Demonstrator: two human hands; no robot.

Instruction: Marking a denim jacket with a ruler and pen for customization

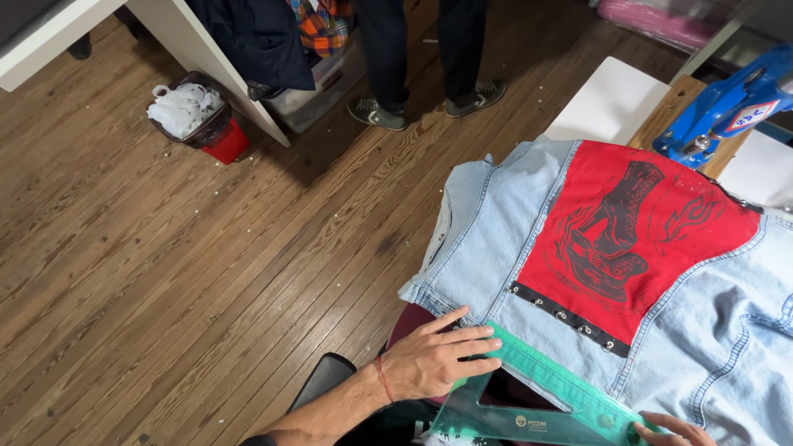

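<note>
Light-blue denim jacket (pixel 496 239), back upward, spread over the desk (pixel 607 99); a red fabric patch (pixel 570 198) with a dark boot-and-flame print, its lower edge trimmed by a black strip of metal eyelets (pixel 570 318). Translucent green plastic set square (pixel 537 396), triangular with an open centre, lay across the jacket's hem. Left hand (pixel 438 359) lay flat, fingers extended, pressing the set square's upper corner. Right hand (pixel 673 431), mostly out of frame, touched its far end; its grip could not be told. Worn wooden plank floor (pixel 206 272) beneath.
</note>
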